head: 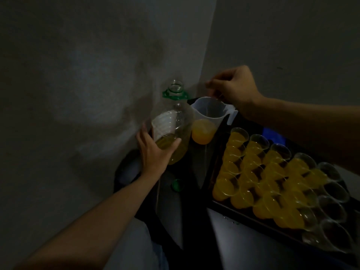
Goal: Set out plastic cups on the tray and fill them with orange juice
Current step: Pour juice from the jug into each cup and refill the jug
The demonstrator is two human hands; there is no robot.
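You are facing grey walls (78,75) meeting in a corner. A dark counter (192,172) is carrying a green cap (176,185), lying loose. Something blue (272,135) is showing beyond, too dim to identify.

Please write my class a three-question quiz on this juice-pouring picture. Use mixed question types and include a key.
1. True or false: the cap is screwed onto the bottle.
2. Which hand holds the bottle? A) left B) right
3. Fill in: the juice in the jug is ____ in colour.

Key: 1 false, it lies on the table; 2 A, the left hand; 3 orange.
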